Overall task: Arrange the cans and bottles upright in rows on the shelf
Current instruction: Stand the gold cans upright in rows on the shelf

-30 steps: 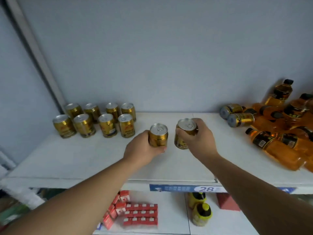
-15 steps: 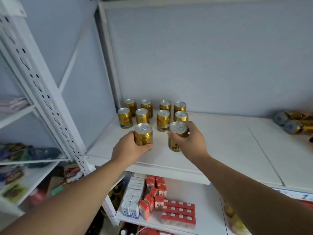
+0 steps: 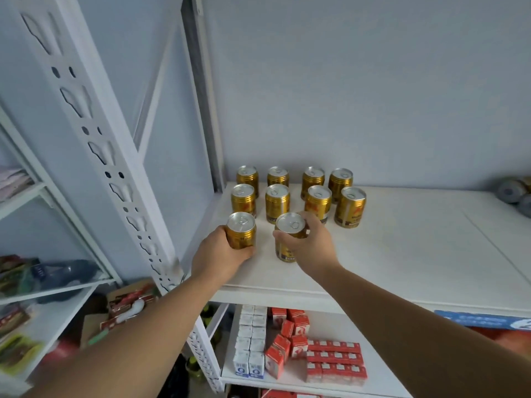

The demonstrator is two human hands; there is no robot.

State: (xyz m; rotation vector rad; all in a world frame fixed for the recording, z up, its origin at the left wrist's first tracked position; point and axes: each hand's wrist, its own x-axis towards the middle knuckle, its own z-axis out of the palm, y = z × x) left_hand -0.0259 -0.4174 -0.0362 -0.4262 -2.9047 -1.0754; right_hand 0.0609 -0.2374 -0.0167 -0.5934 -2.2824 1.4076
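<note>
**Two gold cans at the shelf's front left**

Head view: my left hand (image 3: 218,254) wraps round the left can (image 3: 241,232). My right hand (image 3: 311,245) grips the right can (image 3: 287,242) near its rim, fingers curled. Both are gold with silver pull-tab lids, upright near the shelf's (image 3: 402,254) front-left corner, just before eight cans (image 3: 317,201) standing in two rows.

Pale blue-grey wall (image 3: 373,81) behind a white shelf (image 3: 402,248), pretty flat light.
Perforated upright post (image 3: 94,133) on the left, second rack (image 3: 71,288) beside it, red and white cartons (image 3: 287,349) on the lower board (image 3: 385,354).
</note>
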